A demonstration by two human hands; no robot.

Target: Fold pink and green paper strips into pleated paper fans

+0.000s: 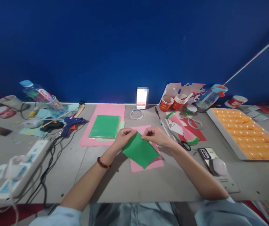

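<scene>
A square sheet of green paper (141, 151) is held up, one corner turned toward me, over a pink sheet of paper (136, 166) lying on the table. My left hand (125, 138) pinches its far left edge between thumb and fingers. On the other side of the far corner, my right hand (156, 137) is closed on the same green sheet. A wrapped pack of green paper (104, 126) lies to the left, on a larger pink sheet (111, 109). Scissors (185, 145) rest just beyond my right wrist.
Left are a blue glue gun (72, 124), a power strip (21, 171) with cables, and a plastic bottle (41, 95). Red paper cups (166, 103), a pink-green paper fan (183, 129), a phone (206, 155) and a tray of orange balls (247, 131) are at right.
</scene>
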